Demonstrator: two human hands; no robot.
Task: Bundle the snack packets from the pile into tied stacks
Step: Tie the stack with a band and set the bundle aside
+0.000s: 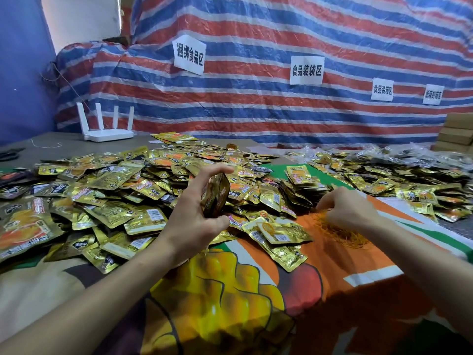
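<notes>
1. Printed orange, yellow and green plastic sheet (230,290): covers the near tabletop and serves as the working surface under both forearms.
2. Left hand (197,216): raised above the sheet, thumb below and fingers above, clamping a small upright stack of gold foil snack packets (215,198) by its edges. The grip appears meant to keep the packets squared for tying.
3. Right hand (345,208): palm down, fingers curled into a loose tangle of thin orange-yellow rubber bands (337,234) lying on the sheet, apparently to fetch one tie. Whether a band is already pinched cannot be told.
4. Broad pile of loose gold foil packets (115,190): spread across the tabletop just beyond the left hand, within easy reach for the next stack.
5. Second spread of packets (384,180): far right, well apart from the stack in hand.
6. Background: red, white and blue striped tarpaulin (281,26) carrying white paper labels (189,55); white four-antenna router (107,129) at far left.
</notes>
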